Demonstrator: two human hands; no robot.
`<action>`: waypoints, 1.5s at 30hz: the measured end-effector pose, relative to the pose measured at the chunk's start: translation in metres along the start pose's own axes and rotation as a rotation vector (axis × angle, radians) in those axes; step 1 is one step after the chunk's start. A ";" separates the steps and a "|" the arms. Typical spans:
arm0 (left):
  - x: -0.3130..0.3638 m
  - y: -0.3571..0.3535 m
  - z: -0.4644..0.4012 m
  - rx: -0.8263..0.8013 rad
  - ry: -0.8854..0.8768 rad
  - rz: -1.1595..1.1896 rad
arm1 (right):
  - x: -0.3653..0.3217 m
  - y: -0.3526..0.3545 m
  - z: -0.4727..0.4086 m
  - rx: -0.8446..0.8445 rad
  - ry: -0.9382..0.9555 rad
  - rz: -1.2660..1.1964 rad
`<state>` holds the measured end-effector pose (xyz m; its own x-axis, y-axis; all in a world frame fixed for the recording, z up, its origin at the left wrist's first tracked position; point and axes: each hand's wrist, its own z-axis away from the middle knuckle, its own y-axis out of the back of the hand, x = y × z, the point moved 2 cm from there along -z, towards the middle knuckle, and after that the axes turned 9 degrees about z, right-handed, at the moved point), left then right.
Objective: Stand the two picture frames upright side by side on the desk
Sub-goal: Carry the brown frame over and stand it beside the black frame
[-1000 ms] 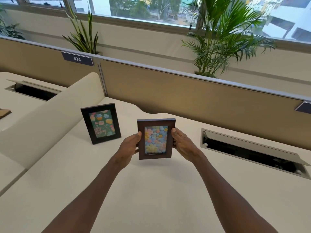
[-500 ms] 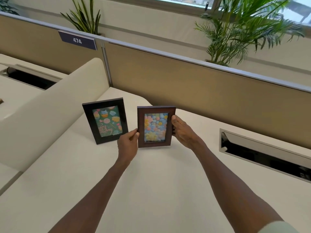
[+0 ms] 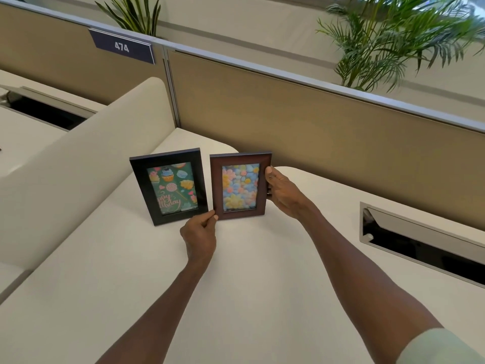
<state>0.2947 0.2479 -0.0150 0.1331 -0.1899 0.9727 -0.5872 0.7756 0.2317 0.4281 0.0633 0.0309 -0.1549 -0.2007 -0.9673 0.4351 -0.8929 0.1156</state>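
Both hands grip the brown frame (image 3: 240,186), left hand (image 3: 200,233) at its bottom corner, right hand (image 3: 282,193) on its side. Settle it upright just beside the black frame (image 3: 169,185) near the worktop's (image 3: 249,285) back edge; release gently.

Wood-look brown frame (image 3: 240,185), glossy black frame (image 3: 169,185)

A black frame (image 3: 168,187) with a cupcake picture stood upright on the desk (image 3: 252,285); just right, a brown frame (image 3: 241,185) showing pastel flowers stood upright.

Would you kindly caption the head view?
Both hands set brown frame beside upright black frame on desk.
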 end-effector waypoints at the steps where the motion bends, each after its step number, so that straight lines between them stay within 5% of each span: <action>1: -0.001 -0.001 0.001 0.008 0.004 0.000 | 0.000 0.000 -0.002 -0.005 0.001 -0.003; 25: 0.006 -0.028 0.035 -0.318 -0.032 -0.367 | -0.002 -0.002 -0.034 -0.027 -0.011 0.032; 45: -0.007 -0.033 0.032 -0.357 -0.033 -0.465 | -0.009 -0.001 -0.041 -0.105 -0.036 0.061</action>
<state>0.2882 0.2045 -0.0296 0.2843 -0.5729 0.7687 -0.1671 0.7599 0.6282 0.4651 0.0828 0.0305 -0.1560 -0.2696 -0.9503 0.5351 -0.8317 0.1481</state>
